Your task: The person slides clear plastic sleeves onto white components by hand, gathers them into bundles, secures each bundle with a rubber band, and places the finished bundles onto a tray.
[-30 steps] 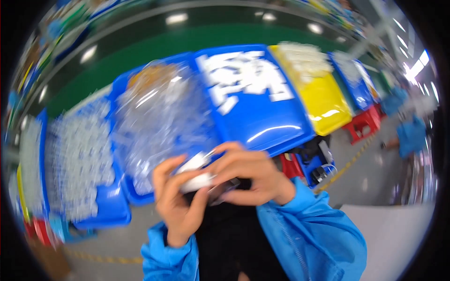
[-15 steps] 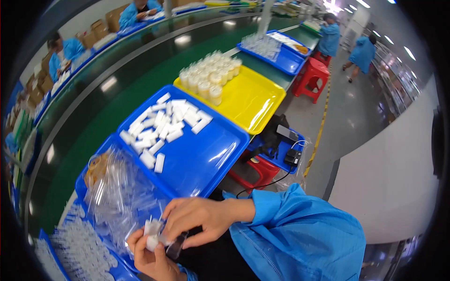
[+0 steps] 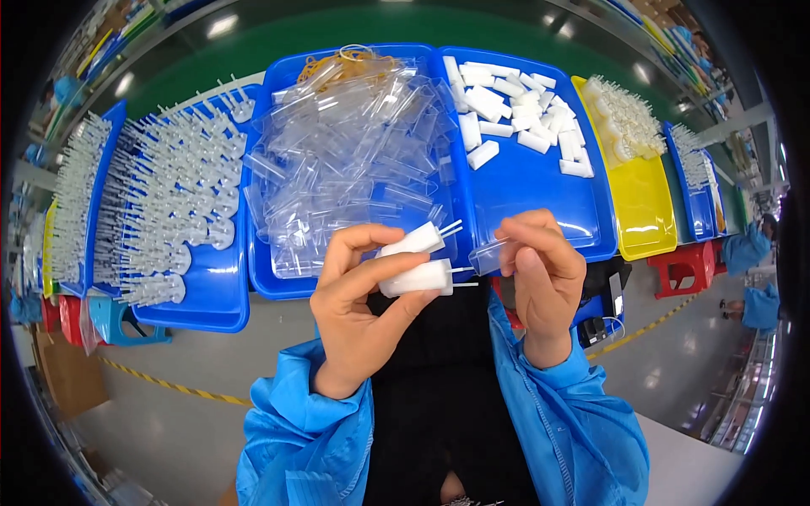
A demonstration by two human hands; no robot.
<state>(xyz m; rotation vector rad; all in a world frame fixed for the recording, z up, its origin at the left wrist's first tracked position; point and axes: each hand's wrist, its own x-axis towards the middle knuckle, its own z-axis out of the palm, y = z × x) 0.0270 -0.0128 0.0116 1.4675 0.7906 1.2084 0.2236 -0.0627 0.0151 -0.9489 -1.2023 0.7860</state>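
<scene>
Pinching white pieces (image 3: 416, 278), left hand (image 3: 359, 291); clear sleeve (image 3: 487, 256), right hand (image 3: 544, 278) — both near blue tray (image 3: 540, 198) — best keep pins (image 3: 466, 285) unbent.

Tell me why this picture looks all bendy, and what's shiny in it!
Head view: the fisheye lens curves straight edges near the dark rim; head view: white spots, probably lamp reflections, shine on the green surface, and the pile of clear plastic pieces glints; head view: the left hand looks fairly sharp.
</scene>
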